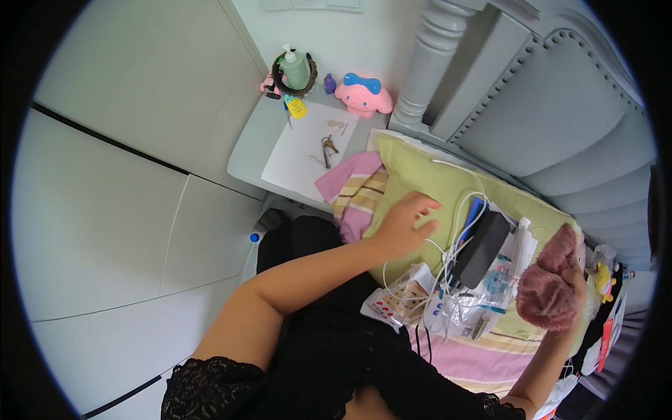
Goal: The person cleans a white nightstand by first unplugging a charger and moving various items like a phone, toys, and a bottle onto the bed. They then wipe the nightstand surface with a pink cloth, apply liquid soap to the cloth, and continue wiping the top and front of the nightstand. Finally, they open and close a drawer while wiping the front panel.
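My left hand hovers over the green pillow, its fingers apart and nothing in them. Nearest to it is a looped white cable. At the right my right hand grips a fluffy dusty-pink item, perhaps a plush; its exact kind does not show. Between the hands lies a pile: a dark grey oblong case, a blue item, clear plastic packets and a card with small brown and red pieces. Cable loops run across the pile.
A bedside table at the upper left bears white paper, keys, coins, a pink figure and a green pump bottle in a dark basket. The grey headboard stands behind the pillow. White cabinets fill the left.
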### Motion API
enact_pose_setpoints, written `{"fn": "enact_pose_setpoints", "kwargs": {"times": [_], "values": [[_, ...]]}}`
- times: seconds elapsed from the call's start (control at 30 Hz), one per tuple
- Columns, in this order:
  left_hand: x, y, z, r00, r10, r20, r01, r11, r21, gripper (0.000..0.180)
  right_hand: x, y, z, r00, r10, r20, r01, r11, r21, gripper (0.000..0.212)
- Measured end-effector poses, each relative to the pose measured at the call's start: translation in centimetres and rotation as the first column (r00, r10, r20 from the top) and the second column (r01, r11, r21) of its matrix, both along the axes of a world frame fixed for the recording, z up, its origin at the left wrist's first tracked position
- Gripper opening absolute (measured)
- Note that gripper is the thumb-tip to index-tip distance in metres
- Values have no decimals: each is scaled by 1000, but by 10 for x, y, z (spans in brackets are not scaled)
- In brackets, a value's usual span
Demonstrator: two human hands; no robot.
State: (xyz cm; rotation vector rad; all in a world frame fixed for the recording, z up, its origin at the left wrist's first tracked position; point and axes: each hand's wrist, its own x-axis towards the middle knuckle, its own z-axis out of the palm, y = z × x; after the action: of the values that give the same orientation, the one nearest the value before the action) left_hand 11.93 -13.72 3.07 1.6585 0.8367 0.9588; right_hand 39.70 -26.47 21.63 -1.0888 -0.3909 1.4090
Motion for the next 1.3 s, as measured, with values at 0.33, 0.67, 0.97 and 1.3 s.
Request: {"fn": "enact_pose_setpoints", "kwargs": {"times": [0.33, 0.67, 0.97, 1.3], "values": [[-158, 142, -145, 576, 459, -677, -702, 702, -122, 28, -108, 127, -20, 929, 365, 57, -355, 925, -133, 78], [-174, 186, -156, 709, 390, -587, -622, 739, -261, 30, -148, 173, -47, 871, 490, -33, -483, 844, -235, 75], [-117, 122, 5, 971, 192, 141, -59, 770, -636, 17, -97, 132, -30, 946, 324, -16, -323, 938, -125, 86], [106, -12, 77, 894, -446, 33, 421, 815, -397, 27, 15, 33, 40, 997, -48, 66, 38, 989, 143, 75]]}}
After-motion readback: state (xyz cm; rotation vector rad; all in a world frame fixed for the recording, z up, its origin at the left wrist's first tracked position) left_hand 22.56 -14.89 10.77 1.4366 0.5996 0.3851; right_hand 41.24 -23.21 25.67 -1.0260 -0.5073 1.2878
